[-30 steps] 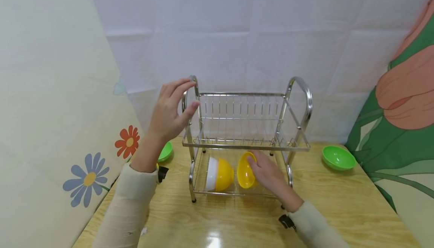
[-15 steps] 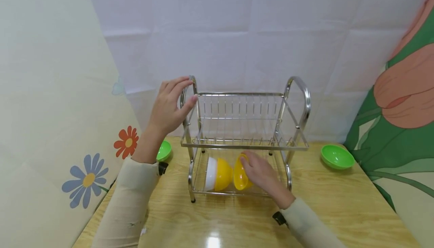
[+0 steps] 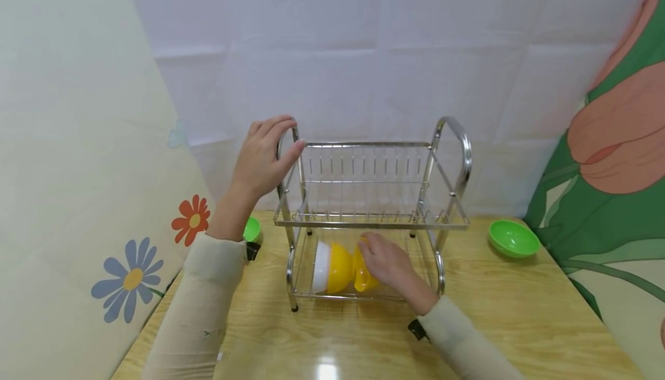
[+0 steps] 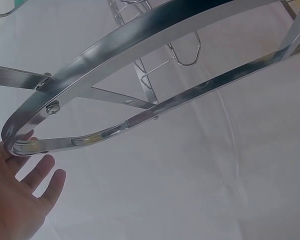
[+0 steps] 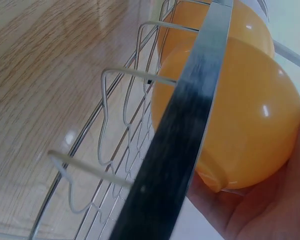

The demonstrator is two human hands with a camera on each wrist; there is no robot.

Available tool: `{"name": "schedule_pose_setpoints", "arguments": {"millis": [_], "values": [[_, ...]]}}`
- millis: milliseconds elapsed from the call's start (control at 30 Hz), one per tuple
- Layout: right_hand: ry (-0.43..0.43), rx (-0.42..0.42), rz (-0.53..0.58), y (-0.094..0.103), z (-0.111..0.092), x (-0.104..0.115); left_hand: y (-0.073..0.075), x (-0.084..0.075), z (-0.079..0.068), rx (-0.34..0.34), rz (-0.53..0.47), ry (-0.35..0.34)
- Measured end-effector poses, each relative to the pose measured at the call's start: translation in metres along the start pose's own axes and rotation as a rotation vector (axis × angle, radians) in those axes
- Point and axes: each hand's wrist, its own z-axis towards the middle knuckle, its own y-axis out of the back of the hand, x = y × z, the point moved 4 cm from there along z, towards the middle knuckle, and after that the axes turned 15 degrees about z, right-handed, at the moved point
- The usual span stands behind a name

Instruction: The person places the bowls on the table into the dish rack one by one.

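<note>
"Green comes first, doesn't it?"

"Yes: a glossy round green bowl (image 3: 252,229) at the left of the pale wood-grain table (image 3: 275,339), partly hidden behind the left arm's cream sleeve (image 3: 205,299)."

"And the left hand (image 3: 262,157)?"

"Its fingers are spread and only lightly bent, resting at the rounded left handle (image 4: 105,52) of the two-tier shiny metal dish rack (image 3: 371,226). The left wrist view has one fingertip behind the bar, the others clear of it."

"What does the rack hold?"

"Bowls, on its wire lower tier (image 3: 312,295). Leftmost lies a round white bowl (image 3: 321,267) on its side, then a round yellow bowl (image 3: 339,268) against it, dome turned right. How far one sits inside the other, I can't tell."

"Next along?"

"A second yellow bowl (image 3: 362,279), tipped on edge in the lower tier, just beside that dome. The right hand (image 3: 389,261) grips it. From the right wrist it looks orange and overlaps its neighbour, so whether they touch is unclear."

"Farthest right?"

"Another glossy green bowl (image 3: 514,239), upright on the table, well apart from the rack, its smooth inside facing up."
</note>
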Motion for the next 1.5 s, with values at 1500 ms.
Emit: {"name": "schedule_pose_setpoints", "arguments": {"millis": [1500], "values": [[-0.007, 0.026, -0.082, -0.031, 0.017, 0.018, -0.012, -0.001, 0.008, 0.117, 0.084, 0.121]]}}
